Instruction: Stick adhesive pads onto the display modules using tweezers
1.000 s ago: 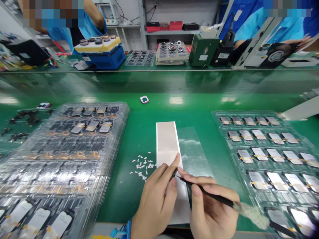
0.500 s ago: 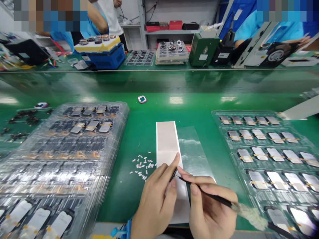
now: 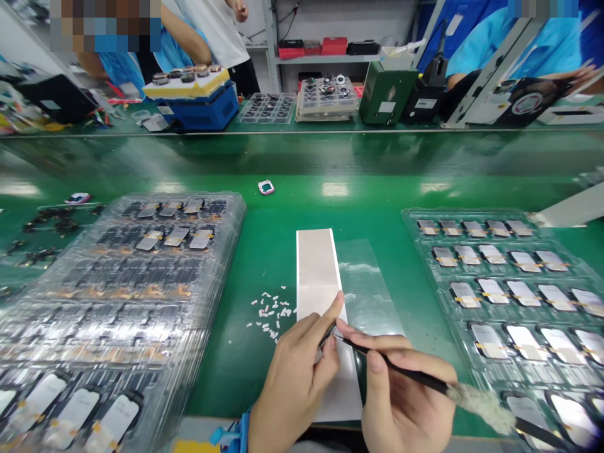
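My left hand is at the bottom centre, thumb and forefinger pinched on a small dark part that is mostly hidden. My right hand holds black tweezers whose tip meets that part; their back end is wrapped in pale tape. Both hands hover over a long pale strip of backing paper lying on the green bench, with a clear film sheet beside it. A scatter of tiny white bits lies left of the strip.
A stack of clear trays with small screen parts fills the left. Another tray of similar parts sits on the right. A small pink-framed part lies on the conveyor. Beyond it, people in blue stand by a blue box and green unit.
The pink-framed part on the conveyor has drifted left. My hands have barely shifted, staying pinched together over the strip. A person in white has come into view at the back.
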`<state>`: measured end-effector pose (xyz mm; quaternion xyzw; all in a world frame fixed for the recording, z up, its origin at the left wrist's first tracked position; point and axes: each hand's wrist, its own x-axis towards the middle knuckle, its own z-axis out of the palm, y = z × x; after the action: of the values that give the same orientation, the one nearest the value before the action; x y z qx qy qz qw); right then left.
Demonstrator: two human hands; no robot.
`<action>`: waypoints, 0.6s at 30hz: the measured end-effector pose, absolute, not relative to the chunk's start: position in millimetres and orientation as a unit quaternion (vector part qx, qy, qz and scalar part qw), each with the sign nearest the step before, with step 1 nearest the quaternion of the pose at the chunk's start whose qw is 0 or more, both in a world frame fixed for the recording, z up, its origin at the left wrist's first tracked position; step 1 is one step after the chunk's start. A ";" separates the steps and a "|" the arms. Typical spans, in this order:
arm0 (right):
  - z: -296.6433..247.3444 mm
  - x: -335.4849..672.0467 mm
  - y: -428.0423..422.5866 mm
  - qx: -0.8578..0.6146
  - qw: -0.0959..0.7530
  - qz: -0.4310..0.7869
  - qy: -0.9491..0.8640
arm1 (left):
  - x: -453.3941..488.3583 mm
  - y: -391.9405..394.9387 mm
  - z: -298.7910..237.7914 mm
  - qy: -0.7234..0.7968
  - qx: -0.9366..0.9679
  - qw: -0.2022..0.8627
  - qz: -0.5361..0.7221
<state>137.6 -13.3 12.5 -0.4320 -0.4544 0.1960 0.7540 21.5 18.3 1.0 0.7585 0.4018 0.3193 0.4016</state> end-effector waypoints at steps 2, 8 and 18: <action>11.8 137.5 -13.6 -0.428 0.753 0.195 -0.461 | 21.0 18.1 1.2 0.403 0.759 0.401 0.318; 12.0 138.2 -12.5 -0.424 0.744 0.185 -0.482 | 23.5 22.4 2.8 0.418 0.762 0.390 0.303; -20.9 153.1 -19.1 -0.545 0.712 0.146 -0.418 | -32.2 -17.2 38.7 0.490 0.758 0.191 0.385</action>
<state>153.1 -19.1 -20.9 -0.5453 -0.4175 0.1456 0.7121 -32.2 -17.2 38.7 0.7584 0.4899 0.3852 0.1910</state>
